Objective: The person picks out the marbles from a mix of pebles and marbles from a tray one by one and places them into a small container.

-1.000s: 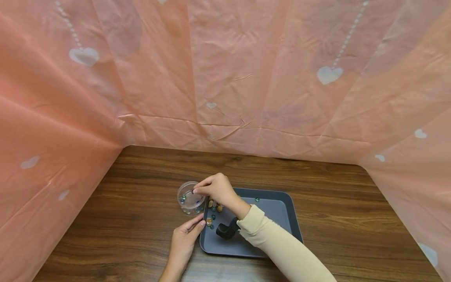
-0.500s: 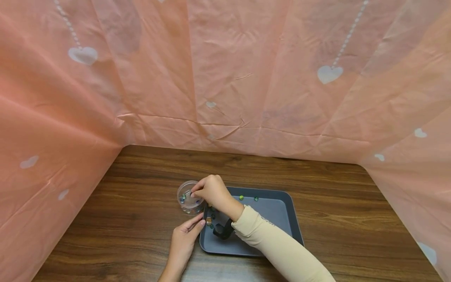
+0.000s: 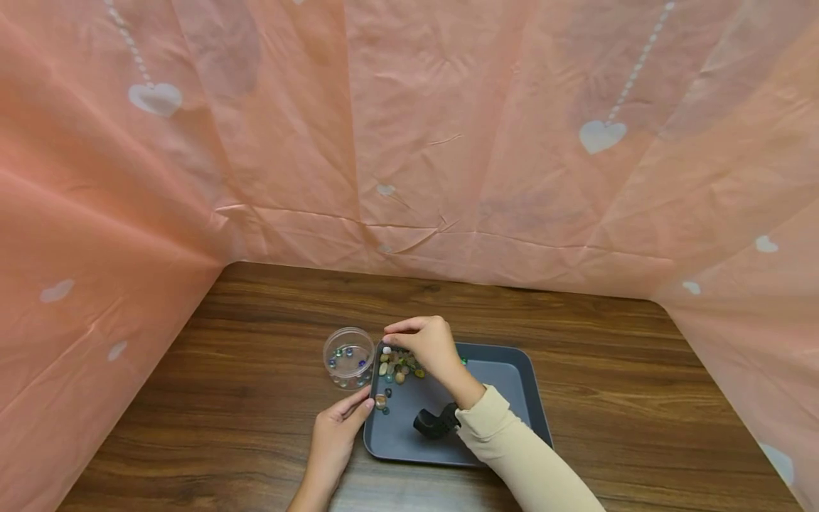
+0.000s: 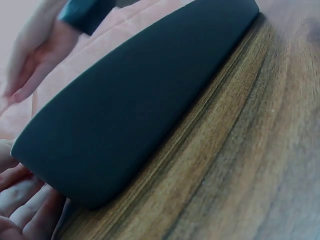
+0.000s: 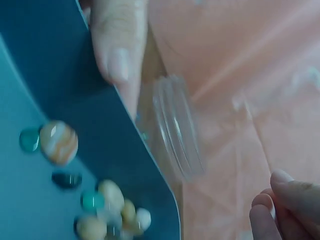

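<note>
R hand (image 3: 427,343): over far-left corner of tray, above the pebble pile; thumb and forefinger stretched toward that corner, other fingers loosely curled; nothing seen pinched, fingertips (image 5: 272,210) at edge of R wrist view w/ no stone between them.
L hand (image 3: 334,435): flat on table at tray's near-left side; fingers straight, tips touching tray's left rim; same fingers (image 4: 22,202) seen against tray's outer wall in L wrist view.
Tray (image 3: 512,398): dark grey, rectangular, on wood table, between the two hands.
Pebbles (image 3: 398,364): mixed pile (tan, white, green, teal) in tray's far-left corner, just under R hand; one tan striped stone (image 3: 380,400) plus small teal ones lying apart nearer L fingertips.
Jar (image 3: 348,356): clear, round, open top, upright on table just left of tray; several blue/green glass beads inside; apart from both hands.
Black object (image 3: 434,424): in tray by R wrist, shape unclear.
Table (image 3: 243,398): brown wood grain.
Backdrop (image 3: 448,142): pink sheet w/ white hearts, on three sides.
</note>
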A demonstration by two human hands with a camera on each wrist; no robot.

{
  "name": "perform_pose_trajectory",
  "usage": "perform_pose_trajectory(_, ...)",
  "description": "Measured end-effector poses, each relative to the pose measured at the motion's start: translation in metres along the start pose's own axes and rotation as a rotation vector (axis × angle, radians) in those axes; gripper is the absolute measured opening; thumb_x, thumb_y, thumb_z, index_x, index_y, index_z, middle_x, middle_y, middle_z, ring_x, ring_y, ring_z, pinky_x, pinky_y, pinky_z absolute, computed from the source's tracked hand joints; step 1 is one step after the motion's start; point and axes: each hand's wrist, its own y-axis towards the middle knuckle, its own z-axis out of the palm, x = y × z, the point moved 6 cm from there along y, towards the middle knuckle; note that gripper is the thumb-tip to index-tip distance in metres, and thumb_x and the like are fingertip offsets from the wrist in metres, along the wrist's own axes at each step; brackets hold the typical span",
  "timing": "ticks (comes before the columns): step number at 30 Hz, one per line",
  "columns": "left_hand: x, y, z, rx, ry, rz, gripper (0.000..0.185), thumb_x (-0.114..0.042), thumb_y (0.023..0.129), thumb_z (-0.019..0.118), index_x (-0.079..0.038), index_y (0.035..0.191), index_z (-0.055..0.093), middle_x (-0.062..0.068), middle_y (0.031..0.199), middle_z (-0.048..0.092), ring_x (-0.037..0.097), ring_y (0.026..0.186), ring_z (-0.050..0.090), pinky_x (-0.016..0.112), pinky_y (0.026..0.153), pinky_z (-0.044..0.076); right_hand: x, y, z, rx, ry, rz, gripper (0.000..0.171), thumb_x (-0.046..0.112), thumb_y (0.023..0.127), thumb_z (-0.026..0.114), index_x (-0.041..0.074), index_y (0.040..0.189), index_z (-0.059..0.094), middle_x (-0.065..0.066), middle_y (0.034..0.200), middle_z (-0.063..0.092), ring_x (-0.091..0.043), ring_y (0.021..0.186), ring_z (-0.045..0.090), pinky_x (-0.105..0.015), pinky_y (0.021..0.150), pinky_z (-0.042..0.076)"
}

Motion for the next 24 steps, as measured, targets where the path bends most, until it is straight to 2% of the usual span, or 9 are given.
perform_pose_trajectory(6, 0.000, -0.001, -0.001, -0.004, 0.003, 0.000, 0.033, -0.013, 0.091, 0.072, 0.003, 0.119, 0.069, 0.020, 0.121, 0.069, -0.005, 0.098, 0.066, 0.011, 0.084, 0.052, -0.025, -0.007, -0.043, -0.128, 0.049, 0.095, 0.013, 0.015, 0.079, 0.083, 0.008, 0.091, 0.081, -0.008, 0.089, 0.079, -0.008, 0.083, 0.072, -0.022, 0.071, 0.056)
perform_pose_trajectory(12, 0.001, -0.001, 0.000, 0.000, -0.002, 0.010, 0.033, -0.013, 0.091, 0.072, 0.005, 0.119, 0.069, 0.021, 0.121, 0.069, -0.006, 0.096, 0.066, 0.011, 0.083, 0.052, -0.059, -0.019, -0.078, -0.227, 0.028, 0.171, 0.019, 0.017, 0.081, 0.082, 0.007, 0.097, 0.080, -0.009, 0.094, 0.079, 0.001, 0.080, 0.068, -0.017, 0.069, 0.052)
perform_pose_trajectory(18, 0.001, 0.000, -0.002, -0.012, 0.001, 0.010, 0.032, -0.011, 0.091, 0.072, 0.005, 0.119, 0.069, 0.021, 0.120, 0.069, -0.007, 0.096, 0.065, 0.011, 0.083, 0.052, -0.082, -0.029, -0.090, -0.250, -0.018, 0.213, 0.021, 0.021, 0.082, 0.082, 0.008, 0.098, 0.081, -0.008, 0.096, 0.079, -0.002, 0.086, 0.069, -0.016, 0.071, 0.052)
perform_pose_trajectory(24, 0.001, 0.000, -0.001, -0.009, 0.004, 0.004, 0.033, -0.013, 0.091, 0.072, 0.005, 0.119, 0.069, 0.021, 0.121, 0.069, -0.007, 0.095, 0.065, 0.011, 0.083, 0.052, -0.092, -0.035, -0.094, -0.290, -0.070, 0.200, 0.020, 0.021, 0.081, 0.083, 0.007, 0.095, 0.081, -0.010, 0.095, 0.078, -0.002, 0.086, 0.068, -0.014, 0.068, 0.051)
